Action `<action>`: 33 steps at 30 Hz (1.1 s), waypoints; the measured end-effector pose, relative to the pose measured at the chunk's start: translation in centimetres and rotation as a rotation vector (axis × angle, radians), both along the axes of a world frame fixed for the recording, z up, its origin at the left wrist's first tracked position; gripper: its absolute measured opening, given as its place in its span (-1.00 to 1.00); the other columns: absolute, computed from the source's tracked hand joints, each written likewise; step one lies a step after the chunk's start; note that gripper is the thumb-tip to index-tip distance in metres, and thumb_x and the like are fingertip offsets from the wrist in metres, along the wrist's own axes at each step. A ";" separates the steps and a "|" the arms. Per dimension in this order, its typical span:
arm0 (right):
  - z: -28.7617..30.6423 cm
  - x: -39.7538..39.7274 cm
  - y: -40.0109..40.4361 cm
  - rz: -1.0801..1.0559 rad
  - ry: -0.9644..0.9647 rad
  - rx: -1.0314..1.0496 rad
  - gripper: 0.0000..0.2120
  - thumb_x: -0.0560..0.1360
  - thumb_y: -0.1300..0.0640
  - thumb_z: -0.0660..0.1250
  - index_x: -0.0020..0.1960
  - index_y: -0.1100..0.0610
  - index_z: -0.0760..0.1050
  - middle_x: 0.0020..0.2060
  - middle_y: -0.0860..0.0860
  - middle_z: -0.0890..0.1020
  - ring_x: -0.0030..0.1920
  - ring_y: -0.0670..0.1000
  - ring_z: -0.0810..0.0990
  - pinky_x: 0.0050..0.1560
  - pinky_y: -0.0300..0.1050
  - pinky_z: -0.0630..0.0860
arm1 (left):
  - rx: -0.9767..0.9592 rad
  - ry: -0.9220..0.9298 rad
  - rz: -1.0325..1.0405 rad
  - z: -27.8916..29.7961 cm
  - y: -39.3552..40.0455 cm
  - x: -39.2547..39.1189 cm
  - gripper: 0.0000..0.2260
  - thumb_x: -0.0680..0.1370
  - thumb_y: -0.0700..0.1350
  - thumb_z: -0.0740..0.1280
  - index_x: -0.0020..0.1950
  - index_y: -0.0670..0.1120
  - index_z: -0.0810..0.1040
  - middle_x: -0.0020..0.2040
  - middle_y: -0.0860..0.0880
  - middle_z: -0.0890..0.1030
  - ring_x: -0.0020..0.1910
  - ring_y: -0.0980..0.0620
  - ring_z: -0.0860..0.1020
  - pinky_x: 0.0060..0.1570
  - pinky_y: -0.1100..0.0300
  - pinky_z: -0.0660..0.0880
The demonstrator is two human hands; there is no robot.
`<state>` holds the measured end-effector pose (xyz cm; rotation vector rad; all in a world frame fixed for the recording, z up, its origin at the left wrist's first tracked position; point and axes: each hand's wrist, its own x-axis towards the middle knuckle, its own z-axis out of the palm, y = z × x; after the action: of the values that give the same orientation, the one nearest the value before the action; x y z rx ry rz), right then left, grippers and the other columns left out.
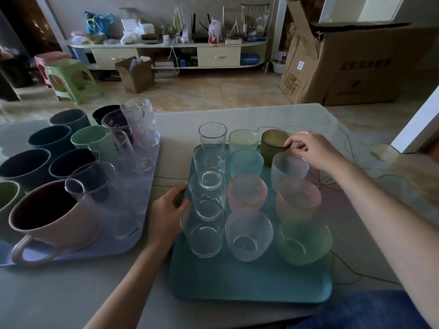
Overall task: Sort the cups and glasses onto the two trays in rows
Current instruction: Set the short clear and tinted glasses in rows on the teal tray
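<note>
A teal tray [249,286] on the right carries three rows of glasses: several clear tumblers [206,231] on its left, textured coloured glasses down the middle and right. My right hand [308,148] pinches the rim of the dark olive glass [270,148] at the tray's far right corner, just above a frosted clear glass [288,168]. My left hand [167,210] grips the teal tray's left edge. A lavender tray [142,193] on the left holds dark and green cups [23,166], a pink mug [47,222] and tall clear glasses [140,136].
Both trays sit on a pale table [71,300]; a thin wire [351,143] runs across it behind and right of the teal tray. Beyond the table are plastic stools [71,79], cardboard boxes [351,65] and a cluttered low cabinet [166,46].
</note>
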<state>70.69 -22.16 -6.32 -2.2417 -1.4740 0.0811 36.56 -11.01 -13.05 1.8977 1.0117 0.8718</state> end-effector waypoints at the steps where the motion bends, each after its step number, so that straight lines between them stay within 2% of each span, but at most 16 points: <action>1: 0.0 0.0 0.0 -0.006 -0.006 -0.001 -0.81 0.48 0.26 0.34 0.02 0.03 0.59 0.06 0.08 0.58 -0.09 0.04 0.56 0.04 0.09 0.57 | -0.001 -0.003 -0.002 0.0 0.0 0.0 -0.73 0.49 -0.24 0.40 0.19 -0.13 0.60 0.00 -0.06 0.69 -0.01 0.00 0.65 0.05 0.04 0.58; 5: 0.1 -0.1 -0.3 -0.006 0.026 -0.034 -0.77 0.49 0.25 0.35 0.07 0.00 0.57 0.08 0.02 0.54 -0.07 0.05 0.57 0.07 0.09 0.56 | 0.013 0.011 0.000 0.0 -0.1 -0.1 -0.73 0.49 -0.21 0.41 0.19 -0.08 0.61 -0.01 -0.01 0.70 -0.05 0.08 0.65 0.02 0.08 0.59; 7: 0.4 -0.2 -0.7 -0.017 0.058 -0.041 -0.67 0.50 0.29 0.32 0.16 -0.06 0.54 0.11 -0.05 0.51 -0.05 0.03 0.56 0.06 0.02 0.55 | 0.007 0.008 0.004 -0.1 0.0 -0.1 -0.74 0.49 -0.20 0.40 0.18 -0.08 0.61 -0.03 -0.02 0.70 -0.05 0.07 0.65 0.01 0.04 0.59; 9: 1.1 -0.2 -1.5 -0.082 0.109 0.003 -0.61 0.50 0.27 0.31 0.23 -0.11 0.47 0.10 -0.05 0.55 -0.12 -0.01 0.55 -0.06 -0.11 0.50 | -0.014 -0.003 0.003 -0.1 0.0 -0.2 -0.74 0.49 -0.21 0.40 0.18 -0.10 0.61 -0.01 -0.05 0.70 -0.02 0.01 0.66 0.04 -0.03 0.58; 11: 1.8 -0.4 -2.6 -0.166 0.205 0.004 -0.70 0.51 0.11 0.33 0.21 -0.12 0.44 -0.09 0.02 0.65 -0.29 -0.02 0.58 -0.28 -0.20 0.46 | -0.003 0.007 0.008 -0.1 0.0 -0.2 -0.74 0.49 -0.21 0.40 0.18 -0.11 0.61 -0.01 -0.05 0.70 -0.01 0.01 0.66 0.04 -0.05 0.58; 13: 2.0 -1.1 -3.4 -0.210 0.312 -0.115 -0.81 0.51 -0.04 0.31 0.12 -0.11 0.44 -0.30 0.03 0.66 -0.47 -0.04 0.56 -0.46 -0.25 0.41 | 0.019 0.019 0.014 -0.2 0.1 -0.2 -0.74 0.49 -0.19 0.40 0.18 -0.09 0.61 -0.02 -0.04 0.70 -0.02 0.02 0.66 0.03 -0.01 0.58; 15: 1.7 -2.2 -3.6 -0.212 0.406 -0.198 -0.83 0.52 -0.06 0.29 0.09 -0.07 0.44 -0.37 0.03 0.63 -0.54 -0.07 0.51 -0.56 -0.27 0.38 | 0.041 0.026 0.015 -0.2 0.0 -0.2 -0.74 0.50 -0.19 0.39 0.18 -0.08 0.61 -0.01 -0.04 0.70 -0.02 0.04 0.65 0.01 0.04 0.59; 18: 0.9 -3.5 -3.5 -0.226 0.434 -0.156 -0.81 0.55 0.04 0.25 0.15 0.00 0.46 -0.38 0.04 0.57 -0.52 -0.06 0.49 -0.53 -0.24 0.41 | 0.039 0.009 0.015 -0.2 -0.1 -0.2 -0.75 0.49 -0.21 0.39 0.17 -0.12 0.62 0.00 -0.05 0.70 -0.06 0.12 0.62 -0.01 0.16 0.56; 20: 0.8 -4.0 -3.4 -0.243 0.414 -0.121 -0.79 0.56 0.07 0.24 0.17 0.04 0.48 -0.38 0.03 0.56 -0.50 -0.05 0.49 -0.52 -0.23 0.41 | 0.041 0.002 0.018 -0.2 -0.2 -0.2 -0.75 0.49 -0.20 0.40 0.17 -0.12 0.62 0.01 -0.03 0.70 -0.05 0.13 0.62 0.01 0.15 0.55; 25: 0.9 -5.0 -3.2 -0.233 0.367 -0.106 -0.71 0.56 -0.02 0.23 0.18 0.10 0.51 -0.27 -0.06 0.57 -0.28 -0.07 0.52 -0.34 -0.21 0.37 | 0.042 0.021 0.034 -0.4 0.0 -0.2 -0.74 0.48 -0.18 0.40 0.17 -0.10 0.62 0.01 -0.04 0.70 -0.01 0.05 0.65 0.02 0.12 0.56; 27: 1.2 -5.4 -3.3 -0.220 0.367 -0.123 -0.68 0.57 -0.06 0.19 0.19 0.11 0.50 -0.14 0.00 0.61 -0.12 0.00 0.57 -0.18 -0.16 0.44 | 0.024 0.032 0.034 -0.6 0.2 -0.2 -0.73 0.48 -0.17 0.40 0.18 -0.09 0.61 0.02 -0.04 0.70 0.02 0.03 0.65 0.05 0.05 0.58; 28: 1.5 -5.6 -3.4 -0.221 0.383 -0.129 -0.69 0.57 -0.08 0.18 0.19 0.09 0.49 -0.13 0.02 0.61 -0.12 0.03 0.58 -0.18 -0.15 0.46 | 0.017 0.033 0.034 -0.6 0.2 -0.2 -0.72 0.48 -0.17 0.40 0.19 -0.08 0.61 0.03 -0.04 0.70 0.02 0.03 0.65 0.06 0.03 0.58; 31: 2.9 -6.2 -4.9 -0.260 0.458 -0.154 -0.73 0.58 -0.13 0.13 0.14 0.01 0.43 -0.31 0.04 0.58 -0.41 -0.02 0.51 -0.50 -0.25 0.39 | 0.000 0.019 0.033 -0.8 0.4 -0.2 -0.72 0.47 -0.18 0.41 0.19 -0.09 0.61 0.04 -0.03 0.69 0.03 0.04 0.64 0.08 -0.01 0.57; 33: 3.7 -6.6 -6.4 -0.259 0.460 -0.249 -0.73 0.57 -0.16 0.11 0.11 -0.02 0.41 -0.39 0.05 0.57 -0.52 -0.05 0.44 -0.56 -0.28 0.30 | -0.012 0.018 0.023 -0.8 0.4 -0.3 -0.71 0.47 -0.18 0.41 0.20 -0.10 0.60 0.05 -0.04 0.69 0.06 0.01 0.64 0.10 -0.04 0.56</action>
<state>64.11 -28.57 -2.58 -2.3739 -0.9657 0.6811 36.29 -10.57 -13.89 1.8901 1.0493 0.8610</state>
